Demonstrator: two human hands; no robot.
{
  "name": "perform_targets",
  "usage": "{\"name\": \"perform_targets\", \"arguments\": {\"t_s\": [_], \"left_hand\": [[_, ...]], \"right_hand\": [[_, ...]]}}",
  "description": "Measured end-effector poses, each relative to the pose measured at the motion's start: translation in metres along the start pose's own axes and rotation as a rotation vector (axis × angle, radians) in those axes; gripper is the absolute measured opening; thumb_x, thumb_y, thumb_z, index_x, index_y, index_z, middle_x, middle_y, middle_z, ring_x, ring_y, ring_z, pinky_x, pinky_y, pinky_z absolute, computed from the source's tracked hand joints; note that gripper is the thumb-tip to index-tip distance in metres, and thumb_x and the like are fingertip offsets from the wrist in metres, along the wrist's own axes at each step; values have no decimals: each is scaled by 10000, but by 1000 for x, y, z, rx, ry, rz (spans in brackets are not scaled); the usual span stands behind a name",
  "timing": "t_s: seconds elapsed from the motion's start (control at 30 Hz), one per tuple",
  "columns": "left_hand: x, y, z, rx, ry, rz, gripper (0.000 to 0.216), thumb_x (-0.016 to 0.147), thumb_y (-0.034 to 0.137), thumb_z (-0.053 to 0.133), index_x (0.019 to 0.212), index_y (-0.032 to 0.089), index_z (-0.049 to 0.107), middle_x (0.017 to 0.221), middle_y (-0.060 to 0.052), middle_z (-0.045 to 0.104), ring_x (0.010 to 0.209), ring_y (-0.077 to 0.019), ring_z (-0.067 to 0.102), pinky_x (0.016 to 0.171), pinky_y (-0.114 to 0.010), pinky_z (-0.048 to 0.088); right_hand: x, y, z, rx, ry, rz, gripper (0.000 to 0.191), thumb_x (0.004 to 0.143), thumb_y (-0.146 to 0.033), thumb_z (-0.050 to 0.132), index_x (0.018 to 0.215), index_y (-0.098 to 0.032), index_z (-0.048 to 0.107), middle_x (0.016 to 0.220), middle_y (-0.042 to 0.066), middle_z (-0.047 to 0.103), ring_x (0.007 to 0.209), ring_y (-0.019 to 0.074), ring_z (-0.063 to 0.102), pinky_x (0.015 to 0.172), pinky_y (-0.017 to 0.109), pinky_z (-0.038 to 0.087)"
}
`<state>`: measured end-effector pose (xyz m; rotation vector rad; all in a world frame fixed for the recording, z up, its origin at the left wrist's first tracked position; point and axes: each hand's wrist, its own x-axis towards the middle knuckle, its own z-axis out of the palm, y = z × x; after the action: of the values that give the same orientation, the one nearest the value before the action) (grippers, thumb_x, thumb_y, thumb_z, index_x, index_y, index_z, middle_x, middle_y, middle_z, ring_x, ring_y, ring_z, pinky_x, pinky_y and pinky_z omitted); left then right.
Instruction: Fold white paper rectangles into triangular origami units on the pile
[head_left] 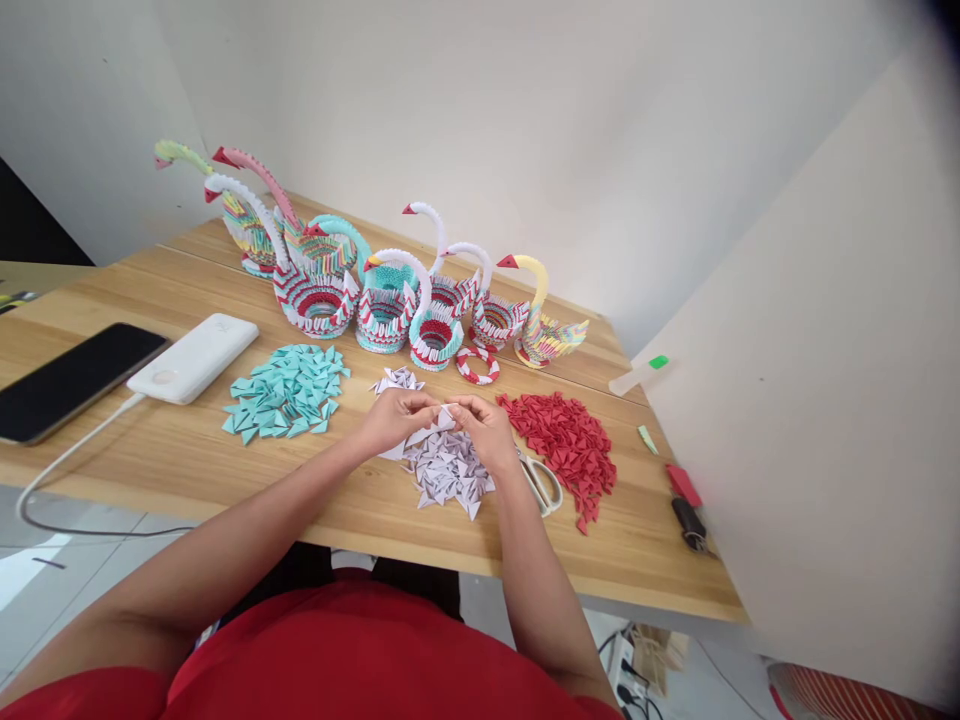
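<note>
My left hand (396, 418) and my right hand (486, 430) meet above a pile of white folded paper triangles (448, 472) on the wooden table (180, 450). Both hands pinch a small white paper piece (444, 419) between their fingertips. A pile of teal triangles (286, 391) lies to the left and a pile of red triangles (566, 440) to the right. A smaller white cluster (398, 379) lies just beyond my left hand.
A row of modular paper swans (375, 290) stands along the back. A red-and-white paper ring (478, 365) lies before them. Scissors (541, 483) rest by my right wrist. A phone (71, 380) and a white power bank (193, 358) with cable lie left. A wall panel rises at right.
</note>
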<state>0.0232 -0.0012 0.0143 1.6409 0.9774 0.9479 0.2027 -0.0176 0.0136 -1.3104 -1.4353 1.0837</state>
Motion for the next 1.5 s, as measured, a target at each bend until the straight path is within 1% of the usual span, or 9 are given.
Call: {"name": "perform_targets", "arguments": {"t_s": [0.1,0.5,0.73,0.83,0.9,1.03,1.1,1.3,1.5], "left_hand": [[1,-1,0,-7,-19,-17,263,781,348,558,699,126,673,612,-26,616,571,-117,517,530,-209,358],[2,-1,-1,-108,-53,-69,250,759,356,588,685,125,649,615,-29,617,591,-123,548,578,-219,401],[2,-4,-2,-96,-109,-19,264,786,374,583,776,125,668,642,-14,615,563,-98,506,518,-189,358],[2,-6,-2,-31,-67,24,246,782,353,590,732,125,670,647,-12,621,562,-94,493,506,-184,340],[3,-8,-1,-25,-44,24,226,767,332,601,715,125,673,652,-15,629,568,-98,500,514,-188,349],[5,-11,-2,-106,9,-28,215,755,318,605,709,119,673,650,-26,622,559,-102,510,536,-207,380],[6,-9,-3,-159,50,-39,219,753,323,610,692,119,664,644,-27,611,572,-103,515,562,-214,400],[5,4,-2,-357,115,-87,254,728,358,636,629,126,613,617,-12,572,597,-106,503,603,-230,436],[3,6,0,-318,72,-110,221,705,325,629,626,121,601,628,-9,574,578,-95,508,590,-216,431]], "right_hand": [[0,1,0,-8,13,-10,246,731,-412,651,817,-186,700,626,-11,614,551,115,528,543,231,446],[-2,-3,1,-59,7,-45,222,754,-399,629,806,-190,684,670,-5,633,604,139,557,576,245,454],[-6,-14,-1,-342,27,-198,187,817,-337,554,798,-191,669,776,14,677,719,155,591,709,258,441],[-7,-15,1,-380,12,-258,173,826,-316,548,790,-195,667,787,12,676,735,155,597,730,259,431],[-7,-15,2,-351,25,-248,166,820,-322,559,785,-196,661,770,7,670,719,153,596,710,256,433],[-6,-12,2,-201,159,-173,201,821,-379,558,795,-190,623,695,-9,634,634,143,572,625,247,438],[-6,-12,3,-157,202,-169,230,841,-403,530,801,-189,604,694,-6,627,630,141,569,617,247,441],[-8,-10,14,-187,95,-220,184,774,-361,642,825,-190,597,714,-15,620,670,141,583,651,245,446],[-9,-11,12,-254,165,-247,158,813,-340,600,795,-184,624,753,4,655,696,150,595,689,257,449]]}}
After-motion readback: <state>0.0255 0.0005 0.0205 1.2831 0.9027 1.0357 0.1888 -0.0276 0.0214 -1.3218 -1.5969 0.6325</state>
